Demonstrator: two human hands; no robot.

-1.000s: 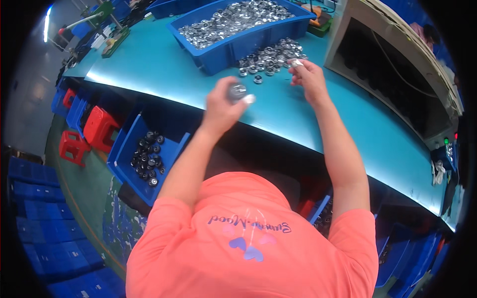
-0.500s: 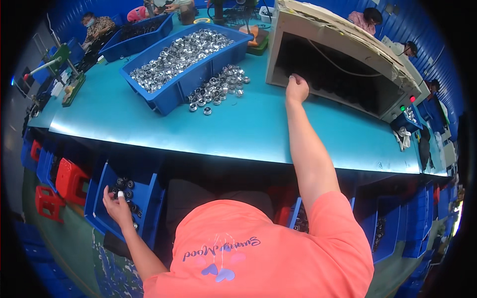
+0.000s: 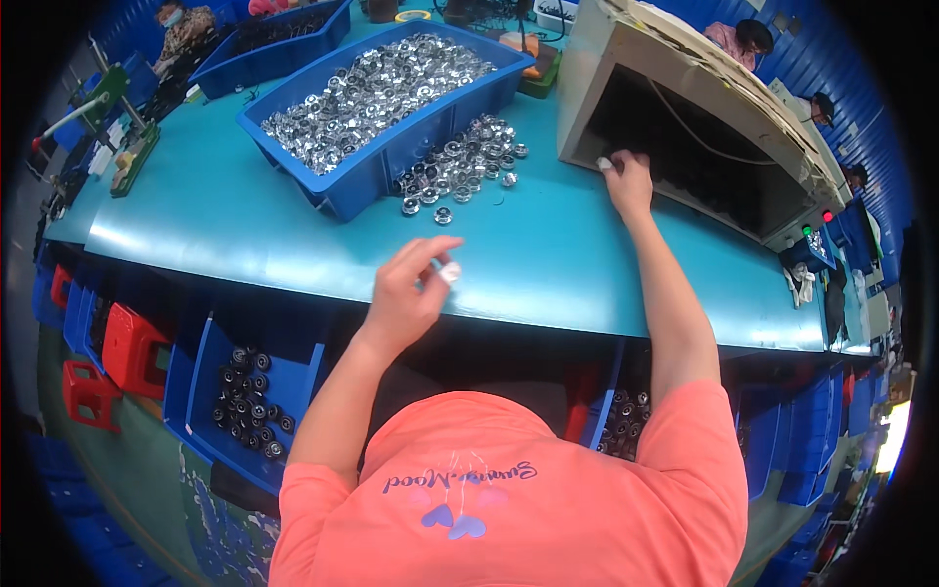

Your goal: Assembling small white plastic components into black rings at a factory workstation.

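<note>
Above the front edge of the teal table (image 3: 323,259), my left hand (image 3: 406,293) is raised, thumb and forefinger apart. A white cover sits on its thumb, and I see nothing held. My right hand (image 3: 631,184) is at the lower left corner of the opening of a beige box-like machine (image 3: 587,127). Its white-tipped thumb stands off from the bent fingers, which are partly lost against the dark inside. Loose clear-and-silver round parts (image 3: 460,166) are heaped beside a large blue bin (image 3: 342,201) filled with similar parts.
Below the table, a blue bin (image 3: 205,391) at left holds black wheel-like parts (image 3: 249,396); more black parts (image 3: 626,416) lie right of my body. A green hand press (image 3: 132,161) stands at far left, near red stools (image 3: 132,347). Other people sit across the table.
My left hand has risen from the lower left bin to above the table's front edge. My right hand stays by the machine's opening, its thumb now showing apart. The whole view has shifted slightly.
</note>
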